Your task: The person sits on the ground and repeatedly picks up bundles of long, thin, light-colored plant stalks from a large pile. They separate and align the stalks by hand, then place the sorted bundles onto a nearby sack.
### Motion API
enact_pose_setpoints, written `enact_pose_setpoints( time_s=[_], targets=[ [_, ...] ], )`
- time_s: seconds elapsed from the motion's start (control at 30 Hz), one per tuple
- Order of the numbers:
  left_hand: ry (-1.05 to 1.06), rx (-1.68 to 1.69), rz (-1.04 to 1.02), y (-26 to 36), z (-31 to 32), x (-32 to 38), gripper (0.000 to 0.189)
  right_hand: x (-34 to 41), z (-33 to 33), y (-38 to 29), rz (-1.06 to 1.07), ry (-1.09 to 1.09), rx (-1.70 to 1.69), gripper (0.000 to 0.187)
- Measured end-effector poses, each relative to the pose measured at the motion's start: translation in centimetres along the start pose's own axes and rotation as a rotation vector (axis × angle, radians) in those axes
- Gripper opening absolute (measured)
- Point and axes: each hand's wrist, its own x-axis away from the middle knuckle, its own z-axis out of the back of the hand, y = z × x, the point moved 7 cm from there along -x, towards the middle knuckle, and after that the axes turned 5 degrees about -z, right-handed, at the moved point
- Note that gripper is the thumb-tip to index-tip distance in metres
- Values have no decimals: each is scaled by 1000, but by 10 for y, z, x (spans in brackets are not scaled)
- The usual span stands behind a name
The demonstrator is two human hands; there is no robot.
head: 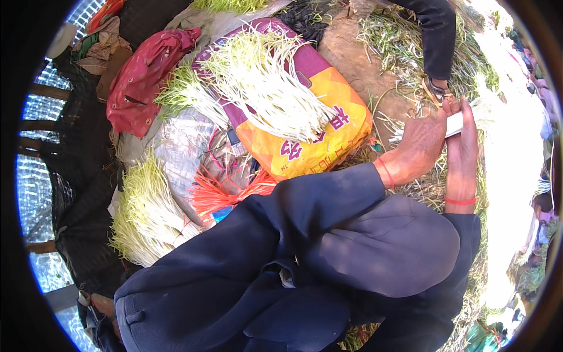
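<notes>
A bundle of slender white stems (454, 123) runs through both my hands at the right, its loose stem ends poking out left of my left hand. My left hand (415, 147), seen from the back, is closed over the bundle. The stems lie across my right hand (462, 143), gripped between its thumb and fingers; beyond it they fade into bright glare. Both wrists wear a red string. A large heap of white-stemmed yellow-green shoots (268, 83) rests on a purple and orange printed sack (347, 94), with a smaller bunch (200, 99) beside it.
Another pile of shoots (147, 211) sits at the left, near orange-red plastic strips (215, 193). A keypad phone (236, 143) lies by the sack. Red patterned cloth (147, 83) is at upper left. Another person's shoe (434, 91) stands close beyond my hands, by green plant litter (396, 48).
</notes>
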Motion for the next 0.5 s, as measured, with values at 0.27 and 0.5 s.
enact_pose_setpoints(
  time_s=[0.27, 0.5],
  targets=[
    [-348, 896, 71, -30, -13, 15, 59, 8, -6, 11, -22, -27, 296, 32],
    [-553, 1167, 145, -33, 3, 28, 33, 23, -43, 19, -130, -234, 583, 39]
  ],
)
